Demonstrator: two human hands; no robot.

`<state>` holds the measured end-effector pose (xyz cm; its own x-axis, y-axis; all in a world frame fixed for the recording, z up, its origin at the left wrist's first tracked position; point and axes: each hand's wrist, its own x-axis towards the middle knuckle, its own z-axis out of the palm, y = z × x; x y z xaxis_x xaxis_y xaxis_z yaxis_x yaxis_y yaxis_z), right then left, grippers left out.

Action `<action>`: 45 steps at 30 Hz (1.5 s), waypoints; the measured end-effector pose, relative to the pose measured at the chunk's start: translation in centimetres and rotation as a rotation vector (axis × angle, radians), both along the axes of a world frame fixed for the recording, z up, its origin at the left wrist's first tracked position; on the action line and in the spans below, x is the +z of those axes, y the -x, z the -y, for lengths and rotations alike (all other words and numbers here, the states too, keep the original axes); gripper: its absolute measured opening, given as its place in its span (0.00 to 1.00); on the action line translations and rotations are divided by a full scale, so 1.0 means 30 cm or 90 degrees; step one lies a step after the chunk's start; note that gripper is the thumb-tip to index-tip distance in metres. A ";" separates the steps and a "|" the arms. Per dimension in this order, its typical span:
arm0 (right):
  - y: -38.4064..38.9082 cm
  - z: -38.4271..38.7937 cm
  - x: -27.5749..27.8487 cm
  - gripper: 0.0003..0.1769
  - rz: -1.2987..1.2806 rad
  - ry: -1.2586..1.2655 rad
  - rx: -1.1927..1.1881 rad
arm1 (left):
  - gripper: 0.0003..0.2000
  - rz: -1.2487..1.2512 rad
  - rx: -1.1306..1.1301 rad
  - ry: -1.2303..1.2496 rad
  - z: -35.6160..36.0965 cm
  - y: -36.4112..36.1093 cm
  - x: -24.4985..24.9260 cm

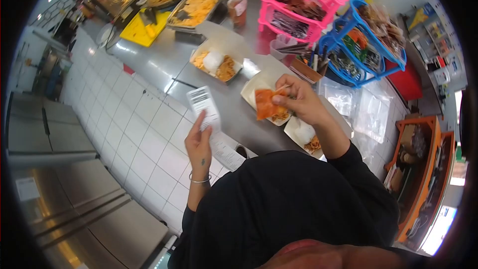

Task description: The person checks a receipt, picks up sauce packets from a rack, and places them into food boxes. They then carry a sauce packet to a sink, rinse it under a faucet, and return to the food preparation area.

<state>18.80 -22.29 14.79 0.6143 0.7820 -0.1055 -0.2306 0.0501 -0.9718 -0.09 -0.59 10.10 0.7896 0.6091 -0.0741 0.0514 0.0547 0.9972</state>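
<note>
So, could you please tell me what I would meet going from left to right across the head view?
Yellow board → paper slip in the left hand → orange packet pinched in the right hand → blue basket rack → orange shelf unit.

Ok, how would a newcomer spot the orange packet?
On the steel counter, find the three open food boxes in a row. The right hand pinches the packet over the middle box. It is bright orange, unlike the white paper slip in the left hand.
</note>
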 end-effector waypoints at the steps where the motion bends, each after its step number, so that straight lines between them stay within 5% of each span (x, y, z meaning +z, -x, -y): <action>1: 0.023 -0.047 -0.017 0.11 -0.022 -0.008 0.036 | 0.20 0.005 -0.018 -0.011 -0.004 -0.010 0.006; 6: 0.118 -0.226 -0.004 0.12 -0.047 -0.035 0.126 | 0.12 -0.048 -0.061 -0.016 0.003 -0.050 0.129; 8: 0.123 -0.253 -0.019 0.12 0.038 0.021 0.102 | 0.11 -0.038 -0.050 0.045 -0.003 -0.058 0.149; 12: 0.162 -0.286 -0.076 0.10 0.197 0.065 0.059 | 0.10 -0.044 -0.042 -0.095 -0.048 -0.048 0.070; 14: 0.193 -0.293 -0.174 0.10 0.122 0.114 0.038 | 0.10 -0.062 -0.035 -0.187 -0.051 -0.039 0.023; 20: 0.253 -0.277 -0.334 0.09 0.011 0.106 -0.042 | 0.11 -0.128 -0.090 -0.044 -0.124 -0.006 -0.077; 23: 0.240 -0.256 -0.363 0.09 0.236 0.272 -0.091 | 0.16 -0.063 -0.028 -0.035 -0.220 0.018 -0.075; 26: 0.247 -0.302 -0.429 0.22 0.733 0.330 -0.252 | 0.18 -0.021 0.036 0.002 -0.274 0.026 -0.024; 29: 0.290 -0.311 -0.574 0.29 0.766 0.639 0.090 | 0.21 -0.039 0.043 0.008 -0.282 0.037 -0.003; 35: 0.208 -0.304 -0.560 0.26 0.594 0.544 0.089 | 0.32 0.033 -0.037 0.101 -0.287 0.042 0.003; 42: 0.115 -0.543 -0.357 0.29 0.682 0.459 0.000 | 0.37 0.124 -0.110 0.218 -0.274 0.030 0.064; 45: 0.082 -0.606 -0.592 0.31 0.774 0.516 0.072 | 0.38 0.144 -0.118 0.238 -0.264 0.037 0.089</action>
